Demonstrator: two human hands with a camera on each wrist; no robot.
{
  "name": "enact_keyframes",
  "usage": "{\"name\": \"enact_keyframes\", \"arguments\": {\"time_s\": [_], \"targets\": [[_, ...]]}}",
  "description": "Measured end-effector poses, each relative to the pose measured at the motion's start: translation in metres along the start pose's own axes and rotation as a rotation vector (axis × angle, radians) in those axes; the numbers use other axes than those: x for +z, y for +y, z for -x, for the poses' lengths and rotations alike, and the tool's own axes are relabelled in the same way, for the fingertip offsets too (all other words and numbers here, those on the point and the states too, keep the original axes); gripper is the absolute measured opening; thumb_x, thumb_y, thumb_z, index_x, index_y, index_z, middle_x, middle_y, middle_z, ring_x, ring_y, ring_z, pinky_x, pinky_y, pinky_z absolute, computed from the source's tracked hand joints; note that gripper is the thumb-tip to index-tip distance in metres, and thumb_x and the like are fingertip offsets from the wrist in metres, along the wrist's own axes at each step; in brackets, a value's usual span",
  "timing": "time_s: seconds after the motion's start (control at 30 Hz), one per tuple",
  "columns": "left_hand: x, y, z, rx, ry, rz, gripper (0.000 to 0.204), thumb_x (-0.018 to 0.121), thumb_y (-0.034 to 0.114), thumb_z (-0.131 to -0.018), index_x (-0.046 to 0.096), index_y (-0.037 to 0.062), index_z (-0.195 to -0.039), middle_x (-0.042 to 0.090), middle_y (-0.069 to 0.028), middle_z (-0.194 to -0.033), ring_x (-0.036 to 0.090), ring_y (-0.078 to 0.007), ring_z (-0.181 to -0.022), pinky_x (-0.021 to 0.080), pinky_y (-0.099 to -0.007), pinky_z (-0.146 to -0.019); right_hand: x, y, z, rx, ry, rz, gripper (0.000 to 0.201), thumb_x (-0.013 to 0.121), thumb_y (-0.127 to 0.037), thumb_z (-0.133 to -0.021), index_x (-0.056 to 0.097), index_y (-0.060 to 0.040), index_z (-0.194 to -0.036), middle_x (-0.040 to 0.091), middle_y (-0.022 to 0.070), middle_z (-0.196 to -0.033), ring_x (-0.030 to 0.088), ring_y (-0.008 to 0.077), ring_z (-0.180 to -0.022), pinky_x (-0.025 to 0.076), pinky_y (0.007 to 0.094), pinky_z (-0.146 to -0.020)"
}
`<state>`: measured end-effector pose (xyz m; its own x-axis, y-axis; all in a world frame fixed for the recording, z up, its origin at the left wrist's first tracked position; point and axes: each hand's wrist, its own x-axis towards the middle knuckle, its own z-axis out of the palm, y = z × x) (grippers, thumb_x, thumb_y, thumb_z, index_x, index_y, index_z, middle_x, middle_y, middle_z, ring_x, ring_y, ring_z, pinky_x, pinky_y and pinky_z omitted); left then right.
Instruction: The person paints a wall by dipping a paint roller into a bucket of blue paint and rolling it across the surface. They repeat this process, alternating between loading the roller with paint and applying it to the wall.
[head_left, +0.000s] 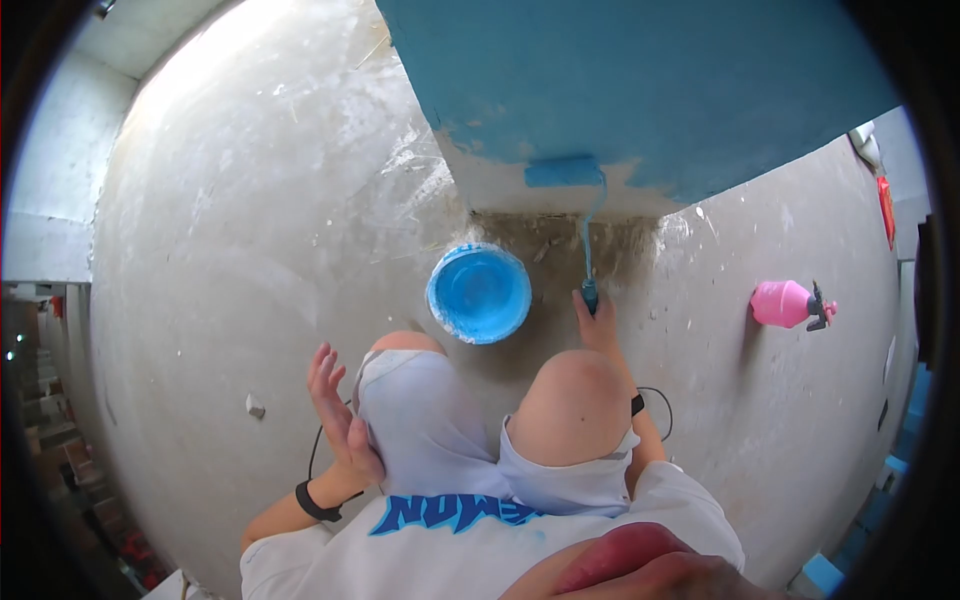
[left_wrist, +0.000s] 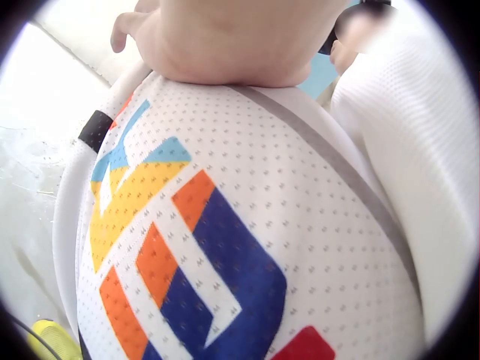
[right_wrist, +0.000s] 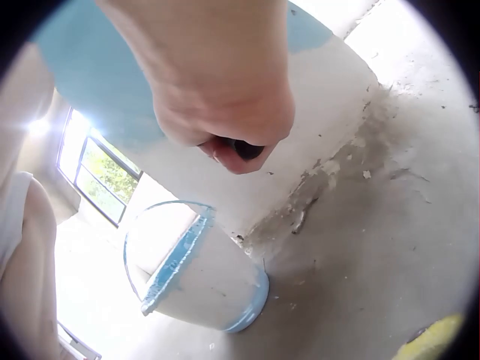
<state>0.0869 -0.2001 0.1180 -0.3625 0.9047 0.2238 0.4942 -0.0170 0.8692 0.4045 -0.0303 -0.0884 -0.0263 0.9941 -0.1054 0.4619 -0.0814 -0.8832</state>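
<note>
My right hand (head_left: 598, 325) grips the dark handle of a paint roller (head_left: 562, 171), whose blue sleeve lies against the unpainted lower strip of a wall (head_left: 640, 90) painted blue above. In the right wrist view the fingers of that hand (right_wrist: 225, 112) curl round the handle end; the roller's sleeve is hidden there. A bucket (head_left: 480, 293) with blue paint inside stands on the floor, left of the roller handle. Against the outer side of my left knee rests my left hand (head_left: 345, 420), fingers loosely spread, holding nothing; the left wrist view shows it on the white shorts (left_wrist: 225, 187).
A pink spray bottle (head_left: 783, 304) is on the floor at the right. On the left lies a small pale lump (head_left: 255, 406). The wall's lower edge meets a rough, dirty patch of floor (head_left: 530, 245) beyond the bucket.
</note>
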Motion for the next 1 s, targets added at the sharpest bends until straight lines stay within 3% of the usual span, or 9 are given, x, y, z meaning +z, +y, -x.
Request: {"name": "enact_keyframes", "arguments": {"time_s": [0.07,0.27,0.37,0.43,0.67,0.73,0.77,0.9,1.0], "targets": [[0.000,0.000,0.003,-0.009,-0.003,0.012,0.078,0.042,0.043,-0.088,0.027,-0.0049,-0.148,0.024,-0.0255,-0.155,0.028,-0.0360,-0.142,0.026,-0.0494,-0.112,-0.004,-0.015,0.003,0.028,0.002,-0.031,0.043,0.066,-0.029,-0.094,0.055,0.0033,-0.068,0.045,0.0123,-0.051,0.039,0.0190,-0.047,0.033,0.0405,-0.047],[0.001,0.002,0.008,-0.013,0.035,0.049,0.080,0.043,0.042,-0.087,0.022,-0.0042,-0.149,0.024,-0.0235,-0.155,0.029,-0.0347,-0.142,0.027,-0.0489,-0.112,-0.044,-0.120,-0.010,-0.043,0.005,-0.121,0.038,0.065,-0.026,-0.094,0.056,0.0022,-0.070,0.048,0.0098,-0.053,0.041,0.0168,-0.048,0.034,0.0383,-0.048],[0.000,0.003,0.006,-0.009,0.017,0.037,0.080,0.043,0.040,-0.087,0.022,-0.0045,-0.149,0.024,-0.0227,-0.155,0.028,-0.0343,-0.142,0.027,-0.0489,-0.112,-0.054,-0.161,-0.024,-0.150,0.004,-0.106,0.036,0.065,-0.026,-0.095,0.057,0.0025,-0.074,0.049,0.0098,-0.055,0.043,0.0196,-0.048,0.035,0.0381,-0.049],[0.000,0.001,0.007,-0.002,0.016,0.039,0.080,0.043,0.040,-0.087,0.022,-0.0047,-0.149,0.024,-0.0227,-0.155,0.029,-0.0343,-0.142,0.027,-0.0489,-0.112,-0.053,-0.187,-0.029,-0.213,0.127,-0.039,0.036,0.062,-0.027,-0.096,0.057,0.0041,-0.079,0.050,0.0110,-0.057,0.043,0.0235,-0.048,0.036,0.0388,-0.050],[0.000,0.002,0.007,-0.018,0.004,0.031,0.078,0.042,0.041,-0.089,0.022,-0.0056,-0.149,0.025,-0.0236,-0.155,0.029,-0.0350,-0.142,0.027,-0.0492,-0.112,-0.014,-0.119,-0.045,-0.160,0.099,-0.012,0.036,0.060,-0.026,-0.098,0.056,0.0062,-0.081,0.052,0.0137,-0.059,0.045,0.0262,-0.050,0.037,0.0409,-0.052],[0.000,0.002,0.008,-0.019,0.002,0.029,0.078,0.041,0.040,-0.089,0.022,-0.0056,-0.149,0.025,-0.0237,-0.155,0.029,-0.0351,-0.142,0.027,-0.0493,-0.112,-0.008,-0.088,-0.039,0.056,0.025,0.028,0.039,0.060,-0.026,-0.097,0.055,0.0067,-0.076,0.053,0.0163,-0.058,0.046,0.0291,-0.051,0.038,0.0424,-0.054],[0.000,0.002,0.008,-0.015,-0.003,0.028,0.077,0.041,0.040,-0.089,0.022,-0.0056,-0.149,0.025,-0.0238,-0.155,0.029,-0.0352,-0.142,0.027,-0.0495,-0.112,-0.006,-0.073,-0.035,0.064,0.022,0.028,0.039,0.060,-0.026,-0.097,0.055,0.0067,-0.076,0.053,0.0163,-0.058,0.046,0.0291,-0.051,0.038,0.0424,-0.054],[0.002,0.002,0.006,-0.008,-0.019,0.025,0.077,0.041,0.040,-0.089,0.022,-0.0054,-0.149,0.025,-0.0239,-0.155,0.029,-0.0354,-0.141,0.027,-0.0498,-0.111,0.008,0.002,-0.018,0.106,0.089,0.095,0.044,0.061,-0.027,-0.094,0.055,0.0090,-0.070,0.056,0.0235,-0.059,0.057,0.0423,-0.059,0.043,0.0475,-0.057],[0.003,0.006,0.006,-0.024,-0.022,0.023,0.077,0.040,0.040,-0.090,0.021,-0.0052,-0.149,0.026,-0.0240,-0.154,0.029,-0.0356,-0.141,0.028,-0.0499,-0.111,0.005,0.016,-0.007,0.161,0.098,0.140,0.045,0.064,-0.029,-0.092,0.058,0.0104,-0.070,0.058,0.0282,-0.063,0.062,0.0482,-0.068,0.045,0.0505,-0.060]]}}
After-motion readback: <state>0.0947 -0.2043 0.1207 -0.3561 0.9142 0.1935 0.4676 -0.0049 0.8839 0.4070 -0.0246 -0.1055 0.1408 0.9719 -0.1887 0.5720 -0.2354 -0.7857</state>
